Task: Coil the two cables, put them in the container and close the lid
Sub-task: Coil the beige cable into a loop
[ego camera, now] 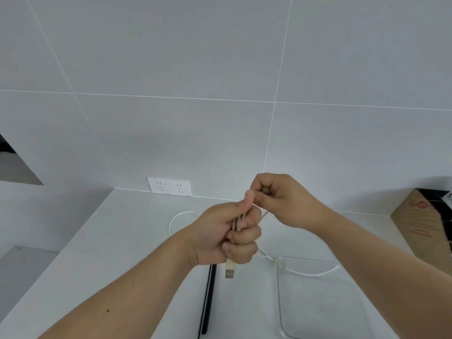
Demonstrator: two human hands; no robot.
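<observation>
The left hand (230, 237) was fisted round the white cable (308, 272), USB plug (230, 271) dangling below; the right hand (281, 201) pinched a strand just beyond it; loose loops trailed over the near-right clear container (318, 302), so coiling looked barely begun, packing and lidding left.

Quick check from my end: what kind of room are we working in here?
Probably a kitchen or utility counter in a home. Large pale wall tiles run down to a white countertop, and a double wall socket sits just above it. A cardboard box stands at the right.
</observation>
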